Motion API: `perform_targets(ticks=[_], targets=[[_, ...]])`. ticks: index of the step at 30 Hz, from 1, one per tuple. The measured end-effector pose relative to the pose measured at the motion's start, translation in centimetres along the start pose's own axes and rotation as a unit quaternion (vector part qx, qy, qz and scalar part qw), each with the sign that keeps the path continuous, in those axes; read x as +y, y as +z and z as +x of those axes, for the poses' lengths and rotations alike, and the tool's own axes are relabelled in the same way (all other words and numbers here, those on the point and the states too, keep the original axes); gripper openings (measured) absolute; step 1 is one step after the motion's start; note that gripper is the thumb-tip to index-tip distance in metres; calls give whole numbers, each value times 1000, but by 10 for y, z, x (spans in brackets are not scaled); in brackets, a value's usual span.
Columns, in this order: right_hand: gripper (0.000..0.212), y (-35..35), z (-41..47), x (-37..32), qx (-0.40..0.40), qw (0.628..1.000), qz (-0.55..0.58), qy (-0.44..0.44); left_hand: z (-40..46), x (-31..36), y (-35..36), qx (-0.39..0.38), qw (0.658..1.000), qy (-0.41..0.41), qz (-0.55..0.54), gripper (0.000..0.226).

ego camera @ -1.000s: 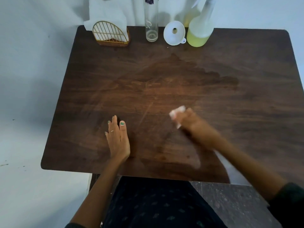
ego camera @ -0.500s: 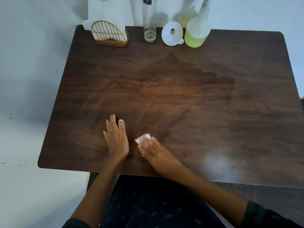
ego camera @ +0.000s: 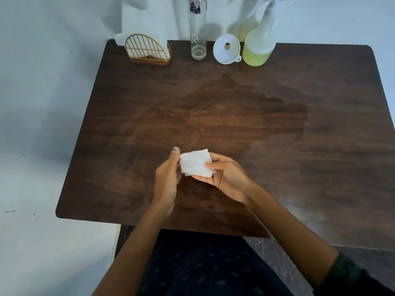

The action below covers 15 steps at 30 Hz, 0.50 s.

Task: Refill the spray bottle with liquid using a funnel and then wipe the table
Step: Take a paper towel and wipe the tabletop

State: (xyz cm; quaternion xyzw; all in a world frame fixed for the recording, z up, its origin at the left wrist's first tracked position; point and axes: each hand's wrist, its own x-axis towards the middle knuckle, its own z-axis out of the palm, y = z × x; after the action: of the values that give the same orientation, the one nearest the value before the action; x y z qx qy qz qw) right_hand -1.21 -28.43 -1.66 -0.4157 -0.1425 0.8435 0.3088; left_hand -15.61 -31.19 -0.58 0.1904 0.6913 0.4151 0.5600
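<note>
White tissue sits between my hands, above the desk: right hand pinches it by thumb, nearer; left hand pinches its left edge. I'd refold next.

I lose the spray bottle at its head, cut by the top edge far beyond my right hand. The glass bottle and the napkins beyond my left hand are cropped too. The tissue hides my right palm. The counter runs off right of that hand.
</note>
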Motion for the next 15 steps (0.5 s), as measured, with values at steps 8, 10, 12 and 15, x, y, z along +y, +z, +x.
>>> perform_targets(ticks=[8, 10, 12, 15], targets=[[19, 0, 1, 0, 84, 982, -135, -105, -1, 4, 10, 43, 999, 11, 12, 11], [14, 3, 3, 8, 168, 936, -242, -192, 0, 1, 13, 59, 997, 40, 31, 7], [5, 6, 5, 16, 241, 861, -358, -269, -2, -1, 16, 63, 995, 63, 47, 9], [9, 16, 3, 24, 280, 787, -418, -358, -7, -1, 21, 52, 996, 70, 34, 8]])
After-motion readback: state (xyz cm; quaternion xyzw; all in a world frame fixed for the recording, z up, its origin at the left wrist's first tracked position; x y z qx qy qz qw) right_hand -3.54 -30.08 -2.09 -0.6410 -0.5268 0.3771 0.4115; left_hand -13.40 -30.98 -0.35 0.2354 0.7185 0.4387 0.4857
